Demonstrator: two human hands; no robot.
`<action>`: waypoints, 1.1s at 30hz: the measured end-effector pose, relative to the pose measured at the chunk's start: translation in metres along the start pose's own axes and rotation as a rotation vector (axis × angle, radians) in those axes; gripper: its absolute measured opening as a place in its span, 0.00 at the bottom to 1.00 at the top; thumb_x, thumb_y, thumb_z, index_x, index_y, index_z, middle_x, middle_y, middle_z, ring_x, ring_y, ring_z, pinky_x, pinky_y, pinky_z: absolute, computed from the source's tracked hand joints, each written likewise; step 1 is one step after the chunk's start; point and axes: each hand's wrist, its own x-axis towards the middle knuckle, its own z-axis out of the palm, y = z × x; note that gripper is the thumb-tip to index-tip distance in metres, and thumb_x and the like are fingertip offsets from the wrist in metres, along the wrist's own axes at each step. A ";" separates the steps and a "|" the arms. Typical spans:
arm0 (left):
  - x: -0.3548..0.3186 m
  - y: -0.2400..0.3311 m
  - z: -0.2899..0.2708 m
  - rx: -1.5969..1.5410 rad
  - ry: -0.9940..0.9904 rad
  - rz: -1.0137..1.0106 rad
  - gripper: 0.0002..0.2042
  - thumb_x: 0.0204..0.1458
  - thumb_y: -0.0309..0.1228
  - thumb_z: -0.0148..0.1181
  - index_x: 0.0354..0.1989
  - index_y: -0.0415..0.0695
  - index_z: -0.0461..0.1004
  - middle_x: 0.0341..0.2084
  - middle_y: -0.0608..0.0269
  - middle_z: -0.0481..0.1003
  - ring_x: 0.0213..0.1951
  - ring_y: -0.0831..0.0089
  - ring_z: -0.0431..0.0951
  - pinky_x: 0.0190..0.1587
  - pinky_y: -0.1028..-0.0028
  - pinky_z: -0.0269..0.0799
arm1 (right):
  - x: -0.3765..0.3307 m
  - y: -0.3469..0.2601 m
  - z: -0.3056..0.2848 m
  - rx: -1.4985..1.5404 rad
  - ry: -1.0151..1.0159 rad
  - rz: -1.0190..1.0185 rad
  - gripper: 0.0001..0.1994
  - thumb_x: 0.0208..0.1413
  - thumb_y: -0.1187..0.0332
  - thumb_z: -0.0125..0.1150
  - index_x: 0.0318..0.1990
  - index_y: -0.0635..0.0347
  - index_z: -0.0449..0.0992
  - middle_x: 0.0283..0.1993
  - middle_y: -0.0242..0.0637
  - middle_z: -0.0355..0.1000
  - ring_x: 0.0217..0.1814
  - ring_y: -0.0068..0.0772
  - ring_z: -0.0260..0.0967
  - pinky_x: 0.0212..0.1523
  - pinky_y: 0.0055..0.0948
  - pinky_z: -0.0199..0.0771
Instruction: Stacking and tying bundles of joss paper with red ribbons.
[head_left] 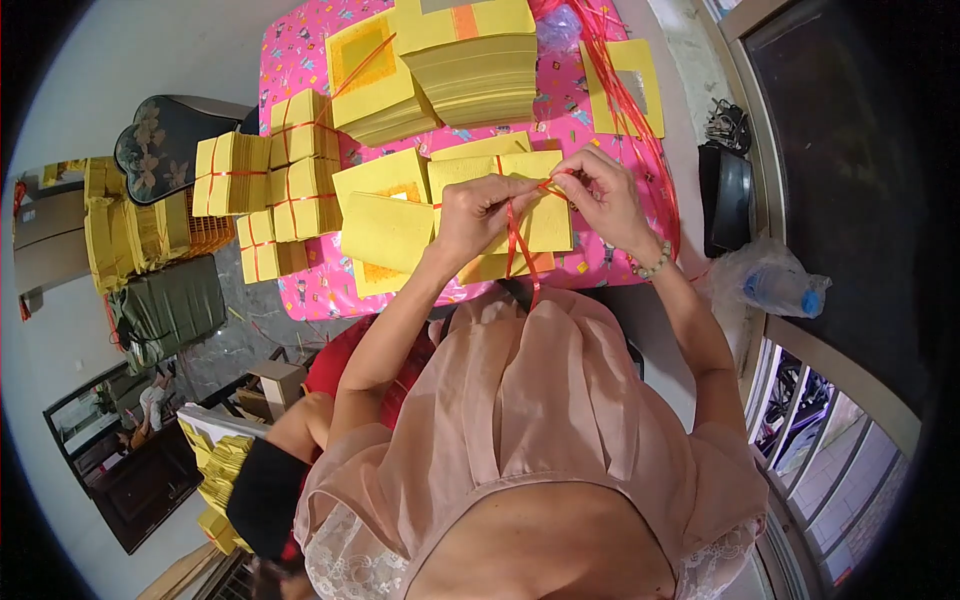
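red ribbon (514, 236) at upper centre of the frame, pinched by both hands over a yellow paper bundle (552, 225).
left hand (488, 208): thumb and forefinger narrow, gripping the ribbon. right hand (606, 200): thumb and forefinger narrow, gripping the ribbon just beside the left fingertips. the ribbon hangs past the bundle's lower edge. a yellow sheet (386, 232) lies just left of the left wrist. outward, on a pink patterned tablecloth (290, 60): ribbon-tied paper bundles (315, 178) at upper left, a tall paper stack (470, 85) at top centre, red strands (603, 62) right of it.
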 end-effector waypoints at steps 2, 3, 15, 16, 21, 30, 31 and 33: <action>0.000 -0.002 -0.001 -0.023 -0.007 -0.041 0.07 0.50 0.24 0.66 0.37 0.39 0.82 0.28 0.57 0.81 0.27 0.76 0.80 0.30 0.78 0.76 | 0.001 0.007 0.006 -0.121 0.041 -0.078 0.05 0.58 0.71 0.58 0.36 0.63 0.71 0.33 0.40 0.68 0.34 0.41 0.70 0.34 0.33 0.70; -0.001 -0.002 -0.002 -0.044 -0.015 -0.080 0.07 0.51 0.25 0.66 0.38 0.39 0.82 0.27 0.57 0.81 0.27 0.77 0.80 0.30 0.78 0.75 | 0.002 0.007 0.004 -0.122 0.038 -0.077 0.05 0.58 0.71 0.58 0.36 0.63 0.71 0.33 0.40 0.68 0.34 0.41 0.70 0.34 0.33 0.70; 0.003 0.004 -0.002 -0.033 -0.009 -0.025 0.07 0.50 0.25 0.67 0.37 0.39 0.82 0.27 0.57 0.81 0.26 0.77 0.79 0.28 0.77 0.74 | 0.002 0.017 0.011 0.239 0.038 -0.044 0.06 0.61 0.69 0.56 0.35 0.62 0.71 0.27 0.27 0.63 0.27 0.20 0.63 0.26 0.24 0.62; 0.002 0.003 -0.001 -0.034 -0.008 -0.028 0.07 0.50 0.25 0.67 0.37 0.39 0.82 0.27 0.57 0.81 0.26 0.77 0.79 0.28 0.77 0.74 | -0.001 0.020 0.013 0.487 0.029 0.135 0.06 0.62 0.68 0.55 0.36 0.61 0.71 0.26 0.24 0.61 0.26 0.15 0.58 0.25 0.20 0.58; 0.002 0.001 -0.001 -0.064 0.011 -0.082 0.07 0.50 0.25 0.67 0.37 0.39 0.82 0.28 0.57 0.82 0.26 0.76 0.80 0.28 0.77 0.74 | 0.000 0.006 0.010 0.929 0.008 0.498 0.06 0.65 0.66 0.54 0.38 0.57 0.71 0.23 0.19 0.57 0.23 0.09 0.48 0.22 0.14 0.47; 0.000 -0.005 0.002 -0.062 -0.024 -0.020 0.07 0.50 0.26 0.67 0.38 0.40 0.83 0.30 0.57 0.82 0.30 0.74 0.82 0.33 0.77 0.77 | 0.015 -0.012 -0.026 -0.139 -0.515 0.313 0.19 0.62 0.59 0.55 0.23 0.64 0.68 0.19 0.25 0.60 0.22 0.18 0.54 0.23 0.28 0.56; 0.000 -0.006 0.002 -0.061 -0.024 -0.021 0.07 0.50 0.26 0.67 0.38 0.40 0.83 0.30 0.57 0.82 0.30 0.74 0.82 0.33 0.77 0.77 | 0.016 -0.006 -0.024 -0.138 -0.515 0.313 0.19 0.62 0.59 0.55 0.23 0.64 0.68 0.19 0.25 0.60 0.22 0.18 0.54 0.23 0.28 0.56; 0.002 -0.004 0.003 -0.049 0.050 0.019 0.06 0.49 0.28 0.68 0.35 0.40 0.83 0.24 0.56 0.80 0.22 0.72 0.78 0.24 0.75 0.72 | 0.019 0.008 -0.019 0.154 -0.434 0.340 0.16 0.65 0.62 0.52 0.26 0.60 0.67 0.22 0.22 0.60 0.26 0.13 0.55 0.27 0.21 0.57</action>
